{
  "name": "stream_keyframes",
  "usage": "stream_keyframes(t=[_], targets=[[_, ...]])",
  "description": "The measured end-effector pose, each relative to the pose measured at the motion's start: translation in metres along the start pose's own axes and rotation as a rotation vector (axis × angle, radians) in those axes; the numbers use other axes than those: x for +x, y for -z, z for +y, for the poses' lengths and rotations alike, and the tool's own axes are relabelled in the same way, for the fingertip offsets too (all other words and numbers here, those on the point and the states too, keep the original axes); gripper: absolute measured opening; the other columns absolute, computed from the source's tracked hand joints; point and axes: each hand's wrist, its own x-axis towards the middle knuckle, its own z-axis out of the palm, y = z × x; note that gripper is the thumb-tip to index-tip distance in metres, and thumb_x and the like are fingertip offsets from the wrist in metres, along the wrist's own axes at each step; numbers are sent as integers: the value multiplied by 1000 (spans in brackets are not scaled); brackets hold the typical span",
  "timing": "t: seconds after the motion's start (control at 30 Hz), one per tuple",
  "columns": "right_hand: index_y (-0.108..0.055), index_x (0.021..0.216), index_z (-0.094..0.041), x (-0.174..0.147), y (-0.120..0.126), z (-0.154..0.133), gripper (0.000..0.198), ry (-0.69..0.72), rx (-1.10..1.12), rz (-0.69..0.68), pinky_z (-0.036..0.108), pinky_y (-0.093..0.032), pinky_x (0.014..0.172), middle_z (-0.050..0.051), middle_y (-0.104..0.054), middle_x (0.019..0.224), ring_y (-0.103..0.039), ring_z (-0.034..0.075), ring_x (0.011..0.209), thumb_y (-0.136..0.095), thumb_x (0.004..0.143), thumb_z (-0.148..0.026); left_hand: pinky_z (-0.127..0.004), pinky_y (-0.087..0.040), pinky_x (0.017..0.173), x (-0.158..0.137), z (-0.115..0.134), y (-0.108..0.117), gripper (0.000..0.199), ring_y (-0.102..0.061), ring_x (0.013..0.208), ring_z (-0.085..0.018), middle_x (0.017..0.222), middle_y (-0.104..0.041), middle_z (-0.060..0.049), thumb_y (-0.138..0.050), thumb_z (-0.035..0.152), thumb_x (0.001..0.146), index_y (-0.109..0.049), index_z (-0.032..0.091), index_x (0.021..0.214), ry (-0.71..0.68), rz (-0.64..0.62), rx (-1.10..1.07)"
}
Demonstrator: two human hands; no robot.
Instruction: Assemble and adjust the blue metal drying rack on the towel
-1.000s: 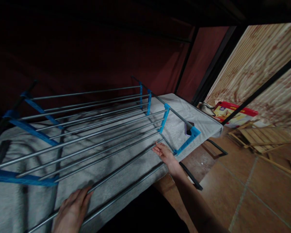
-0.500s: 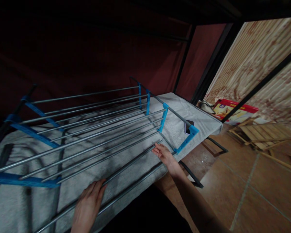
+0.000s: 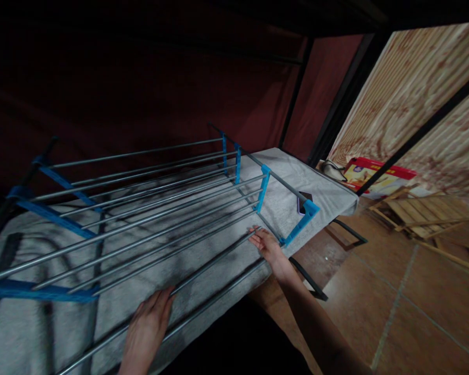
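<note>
A clothes drying rack with grey metal bars (image 3: 152, 205) and blue plastic brackets (image 3: 57, 219) stands on a bed covered with a grey blanket (image 3: 297, 162). My left hand (image 3: 147, 325) is closed over a loose grey rod (image 3: 214, 264) along the rack's near side. Near the rod's right end, my right hand (image 3: 269, 247) pinches it with thumb and fingers, just left of a blue corner bracket (image 3: 301, 224). This end lies apart from the bracket. Closer to my body runs another grey bar (image 3: 219, 301), parallel to the rod.
A phone (image 3: 305, 202) lies on the blanket behind the corner bracket. Black bed-frame posts (image 3: 297, 99) rise at the back. On the tiled floor (image 3: 375, 291) at right are a red and yellow box (image 3: 379, 174) and a folded wooden piece (image 3: 430, 213). Dark curved tube legs (image 3: 310, 281) jut past the bed.
Both hands have shifted slightly to the right along with the rod, its right end now closer to the blue corner bracket. The rest of the rack stays put.
</note>
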Motion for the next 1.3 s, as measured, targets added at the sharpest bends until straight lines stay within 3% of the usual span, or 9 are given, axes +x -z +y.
stream_keyframes(t=[0.27, 0.47, 0.87, 1.03, 1.3], targets=[[-64, 81, -26, 6, 7, 4, 19, 30, -19, 116, 30, -61, 75, -4, -71, 77, -67, 13, 68, -82, 75, -23, -37, -59, 85, 1, 4, 3, 43, -74, 94, -26, 106, -78, -9, -38, 49, 100, -69, 22, 113, 27, 2, -37], [-61, 77, -25, 9, 9, 7, 23, 26, -15, 62, 26, -60, 69, -4, -72, 76, -67, 11, 65, -84, 75, -26, -40, -58, 82, 2, 4, 5, 48, -73, 89, -28, 103, -78, -10, -32, 48, 102, -71, 19, 110, -2, -5, 37], [-66, 79, -25, 13, 9, 9, 15, 1, -60, 76, 30, -61, 78, -1, -75, 81, -72, 17, 81, -79, 72, -21, -35, -61, 82, 2, 4, 2, 43, -76, 91, -24, 103, -79, -7, -38, 47, 101, -72, 22, 109, 23, -21, -37], [-66, 77, -25, 14, 10, 10, 17, 18, -88, 81, 35, -60, 83, 0, -74, 82, -71, 20, 83, -81, 70, -28, -35, -63, 82, -1, 1, -5, 44, -77, 95, -24, 108, -80, -6, -38, 51, 101, -71, 23, 113, 13, 8, -53], [-59, 69, -25, 13, 7, 11, 25, 37, -111, 88, 36, -58, 80, -1, -70, 75, -66, 17, 71, -83, 68, -33, -33, -63, 80, 1, 0, -9, 39, -78, 90, -22, 102, -80, -4, -39, 49, 101, -69, 26, 110, 6, 15, -109]])
